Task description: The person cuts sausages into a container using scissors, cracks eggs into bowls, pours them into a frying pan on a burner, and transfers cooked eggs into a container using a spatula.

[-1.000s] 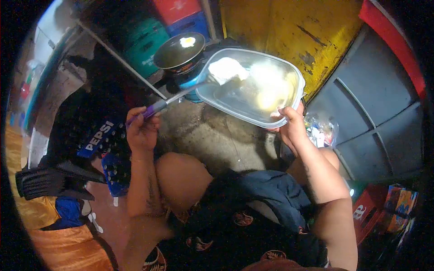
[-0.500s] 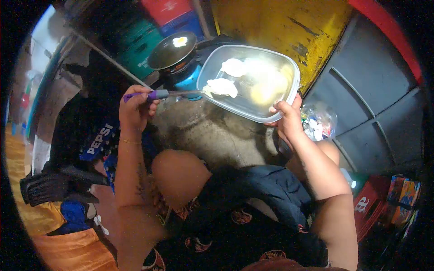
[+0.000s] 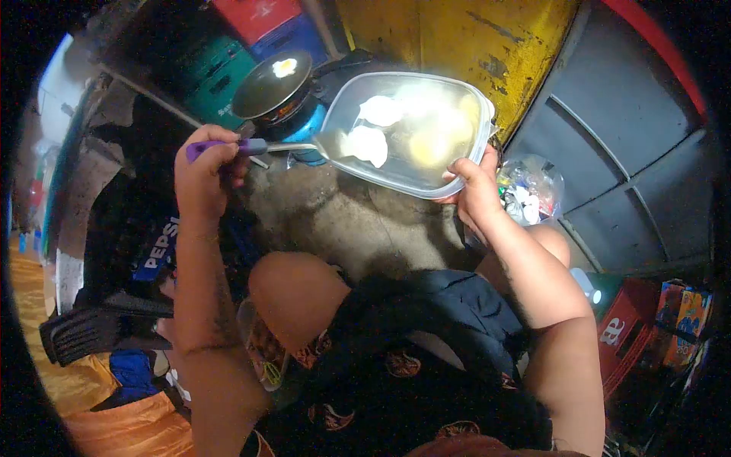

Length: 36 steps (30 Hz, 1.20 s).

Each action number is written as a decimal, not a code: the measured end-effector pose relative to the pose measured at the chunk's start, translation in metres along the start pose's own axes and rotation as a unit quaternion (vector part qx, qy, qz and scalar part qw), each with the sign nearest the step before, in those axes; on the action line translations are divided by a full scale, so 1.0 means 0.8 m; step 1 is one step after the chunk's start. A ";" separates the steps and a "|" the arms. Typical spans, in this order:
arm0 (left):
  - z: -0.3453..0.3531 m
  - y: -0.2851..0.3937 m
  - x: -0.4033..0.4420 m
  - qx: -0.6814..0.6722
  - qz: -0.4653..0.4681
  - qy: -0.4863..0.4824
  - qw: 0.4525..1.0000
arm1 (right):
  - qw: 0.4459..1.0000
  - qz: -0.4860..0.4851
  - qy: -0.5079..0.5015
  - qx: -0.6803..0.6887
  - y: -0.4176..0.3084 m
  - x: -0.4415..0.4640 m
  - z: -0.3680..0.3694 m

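My left hand point(image 3: 207, 164) is closed around the purple handle of a spatula point(image 3: 259, 146). The spatula's head end is at the left rim of a clear plastic container point(image 3: 396, 186), partly blurred against it. My right hand point(image 3: 481, 183) grips this container by its near right corner and holds it up, slightly tilted. Inside lie a white fried egg point(image 3: 367, 146) near the spatula, another white egg point(image 3: 380, 111) behind it, and yellowish pieces washed out by glare. Beyond my left hand, a frying pan point(image 3: 263, 90) holds one small egg point(image 3: 285, 68) with a yellow yolk.
Under the pan is a stove with a blue body point(image 3: 311, 126). Crates in green point(image 3: 217, 84) and red point(image 3: 255, 17) stand behind it. A yellow panel point(image 3: 495, 46) rises at the back. A plastic bag of rubbish point(image 3: 531, 190) sits right, near a red crate point(image 3: 628, 335).
The spatula has drawn left, away from the egg, which now lies in the container. The container has shifted slightly left, and the pan appears further up and left in view.
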<state>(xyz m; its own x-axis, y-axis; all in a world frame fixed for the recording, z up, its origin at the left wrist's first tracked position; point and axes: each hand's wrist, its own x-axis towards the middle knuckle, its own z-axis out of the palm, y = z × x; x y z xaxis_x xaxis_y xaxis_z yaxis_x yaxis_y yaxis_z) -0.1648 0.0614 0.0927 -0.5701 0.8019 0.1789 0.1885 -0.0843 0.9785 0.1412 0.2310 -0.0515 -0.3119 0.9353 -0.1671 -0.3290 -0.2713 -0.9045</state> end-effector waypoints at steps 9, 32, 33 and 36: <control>-0.001 0.027 -0.036 -0.003 0.063 0.095 0.993 | 0.999 0.034 -0.014 0.013 -0.003 0.001 0.000; 0.025 -0.017 -0.065 -0.048 0.046 0.096 0.993 | 1.000 -0.010 -0.023 0.007 0.003 0.001 -0.002; 0.021 -0.017 -0.063 -0.072 0.045 0.107 0.991 | 1.000 -0.005 -0.021 0.005 0.001 0.000 -0.002; -0.008 -0.022 -0.048 -0.158 0.036 0.134 0.978 | 0.998 0.039 -0.037 0.014 -0.011 -0.004 -0.004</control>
<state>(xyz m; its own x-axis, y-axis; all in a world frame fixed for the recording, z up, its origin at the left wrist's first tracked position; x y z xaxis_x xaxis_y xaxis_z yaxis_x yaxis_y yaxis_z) -0.1513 0.0288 0.0693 -0.7621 0.6065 0.2267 0.0032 -0.3466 0.9380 0.1483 0.2310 -0.0440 -0.4030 0.8918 -0.2057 -0.3261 -0.3499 -0.8782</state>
